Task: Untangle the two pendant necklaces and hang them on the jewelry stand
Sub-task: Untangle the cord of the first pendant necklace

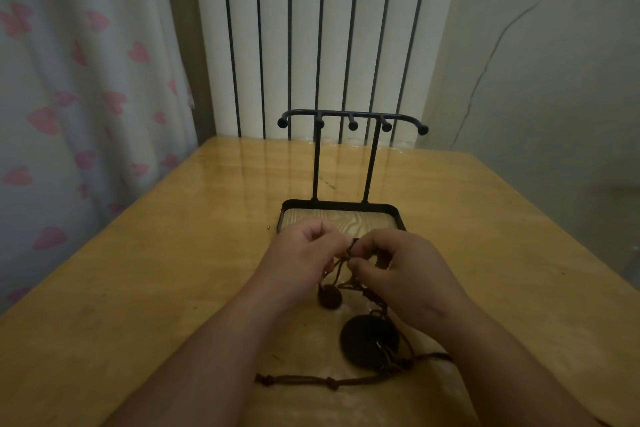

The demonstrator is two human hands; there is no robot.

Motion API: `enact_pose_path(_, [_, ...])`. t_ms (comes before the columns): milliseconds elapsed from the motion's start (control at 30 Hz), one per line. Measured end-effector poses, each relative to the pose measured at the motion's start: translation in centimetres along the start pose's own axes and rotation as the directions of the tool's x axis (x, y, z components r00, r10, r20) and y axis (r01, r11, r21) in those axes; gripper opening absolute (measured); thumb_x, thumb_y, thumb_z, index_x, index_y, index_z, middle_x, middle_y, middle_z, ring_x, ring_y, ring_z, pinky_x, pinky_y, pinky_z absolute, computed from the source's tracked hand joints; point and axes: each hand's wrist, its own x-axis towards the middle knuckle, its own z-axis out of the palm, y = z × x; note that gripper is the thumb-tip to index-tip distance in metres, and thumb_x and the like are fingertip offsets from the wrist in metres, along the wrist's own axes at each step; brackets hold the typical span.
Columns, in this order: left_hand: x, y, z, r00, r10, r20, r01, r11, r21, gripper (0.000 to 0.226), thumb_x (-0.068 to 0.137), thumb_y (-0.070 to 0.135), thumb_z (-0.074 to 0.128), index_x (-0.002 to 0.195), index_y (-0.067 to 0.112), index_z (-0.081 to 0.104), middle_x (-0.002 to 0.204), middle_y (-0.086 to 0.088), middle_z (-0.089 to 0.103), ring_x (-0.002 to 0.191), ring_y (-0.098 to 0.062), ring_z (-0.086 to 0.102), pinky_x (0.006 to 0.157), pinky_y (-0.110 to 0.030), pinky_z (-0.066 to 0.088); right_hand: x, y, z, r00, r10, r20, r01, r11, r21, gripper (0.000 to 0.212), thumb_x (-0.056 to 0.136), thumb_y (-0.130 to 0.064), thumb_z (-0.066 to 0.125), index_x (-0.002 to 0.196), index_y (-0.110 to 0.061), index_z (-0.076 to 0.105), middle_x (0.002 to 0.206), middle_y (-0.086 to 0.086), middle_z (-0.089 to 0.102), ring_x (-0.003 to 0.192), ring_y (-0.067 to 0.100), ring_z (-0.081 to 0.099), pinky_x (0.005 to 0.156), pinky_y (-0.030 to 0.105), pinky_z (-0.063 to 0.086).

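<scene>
1. The left hand and right hand met just in front of the stand. Each pinched the brown cords at the tangle between their fingertips.
2. The small pendant sat just below the left hand. The large pendant lay flat on the table, nearer, with a knotted length of cord trailing left.
3. The stand's pegs, beyond the hands, carried nothing.
4. Judged step: untangling, with hanging not begun. The next move probably called for easing one cord loose through a loop, not pulling tight.
</scene>
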Motion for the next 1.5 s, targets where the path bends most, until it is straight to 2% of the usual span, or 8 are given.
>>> enact_pose_path(267, [0.2, 0.1, -0.3, 0.995, -0.005, -0.1, 0.003, 1.0, -0.024, 0.011, 0.093, 0.019, 0.061, 0.093, 0.028, 0.056, 0.069, 0.009, 0.063, 0.068, -0.01, 0.055, 0.063, -0.031, 0.042, 0.2, -0.2, -0.4, 0.988, 0.104, -0.114, -0.078, 0.973, 0.219, 0.007, 0.091, -0.025, 0.061, 0.087, -0.028, 0.065, 0.082, -0.008, 0.069, 0.069, -0.001, 0.063, 0.054, 0.014, 0.047])
enact_pose_path(433, [-0.1, 0.3, 0.3, 0.999, -0.039, -0.018, 0.04, 0.999, 0.011, 0.011, 0.095, 0.022, 0.058, 0.095, 0.032, 0.061, 0.071, 0.007, 0.064, 0.068, -0.012, 0.054, 0.063, -0.031, 0.044, -0.2, -0.8, -0.9, 0.98, 0.19, -0.062, -0.114, 0.788, 0.605, 0.012, 0.088, -0.013, 0.059, 0.078, -0.015, 0.065, 0.075, 0.0, 0.068, 0.061, 0.005, 0.055, 0.061, 0.025, 0.041])
enact_pose_path(633, [-0.1, 0.3, 0.2, 0.998, -0.047, 0.041, 0.046, 0.999, 0.01, 0.015, 0.094, 0.016, 0.058, 0.098, 0.029, 0.062, 0.073, 0.007, 0.066, 0.07, -0.012, 0.06, 0.064, -0.029, 0.05, 0.0, -0.8, -0.8, 0.982, 0.19, 0.007, -0.13, 0.642, 0.756, 0.015, 0.089, -0.002, 0.045, 0.082, -0.013, 0.054, 0.061, -0.001, 0.055, 0.056, 0.013, 0.041, 0.055, 0.03, 0.033])
enact_pose_path(833, [-0.2, 0.5, 0.2, 0.996, -0.093, 0.002, 0.093, 0.994, -0.05, 0.016, 0.097, 0.012, 0.054, 0.1, 0.027, 0.059, 0.096, -0.004, 0.07, 0.09, -0.014, 0.07, 0.076, -0.036, 0.061, 0.0, -0.2, -1.0, 0.977, 0.212, -0.022, -0.148, 0.747, 0.649, 0.022, 0.084, -0.001, 0.05, 0.094, -0.015, 0.065, 0.06, -0.005, 0.052, 0.059, 0.014, 0.043, 0.057, 0.031, 0.035])
enact_pose_path(967, [-0.5, 0.8, 0.4, 0.991, -0.133, 0.025, 0.135, 0.981, -0.142, 0.016, 0.098, 0.01, 0.053, 0.1, 0.025, 0.057, 0.105, -0.009, 0.066, 0.095, -0.021, 0.071, 0.073, -0.042, 0.062, 0.0, -0.2, -0.8, 0.977, 0.204, -0.062, -0.155, 0.879, 0.451, 0.009, 0.087, -0.019, 0.066, 0.093, -0.024, 0.07, 0.083, -0.004, 0.067, 0.075, 0.009, 0.061, 0.061, 0.024, 0.045])
enact_pose_path(1067, [-0.6, 0.8, 0.5, 0.992, -0.126, 0.025, 0.128, 0.978, -0.168, 0.017, 0.097, 0.009, 0.053, 0.101, 0.025, 0.057, 0.104, -0.01, 0.065, 0.092, -0.02, 0.072, 0.073, -0.039, 0.062, 0.2, -0.2, -0.5, 0.979, 0.163, -0.122, -0.12, 0.947, 0.298, 0.01, 0.09, -0.026, 0.063, 0.084, -0.024, 0.071, 0.081, -0.007, 0.069, 0.076, 0.004, 0.062, 0.065, 0.024, 0.048])
enact_pose_path(1267, [-0.3, 0.6, 0.3, 0.995, -0.068, -0.078, 0.06, 0.992, -0.108, 0.022, 0.092, 0.006, 0.061, 0.104, 0.024, 0.063, 0.087, -0.004, 0.071, 0.085, -0.014, 0.073, 0.08, -0.033, 0.061, 0.3, -0.2, -0.6, 0.975, 0.196, -0.102, -0.159, 0.943, 0.293, 0.015, 0.094, -0.025, 0.053, 0.086, -0.019, 0.064, 0.083, 0.0, 0.064, 0.072, 0.012, 0.056, 0.062, 0.029, 0.046])
enact_pose_path(1500, [-0.1, 0.2, 0.1, 0.987, 0.001, -0.162, -0.001, 1.0, 0.0, 0.032, 0.084, 0.004, 0.07, 0.099, 0.032, 0.069, 0.088, 0.004, 0.069, 0.087, -0.012, 0.069, 0.083, -0.039, 0.06, 0.1, 0.0, -0.3, 0.992, 0.12, -0.049, -0.109, 0.977, 0.185, 0.009, 0.081, -0.033, 0.074, 0.082, -0.024, 0.069, 0.072, -0.002, 0.07, 0.062, 0.004, 0.066, 0.053, 0.022, 0.055])
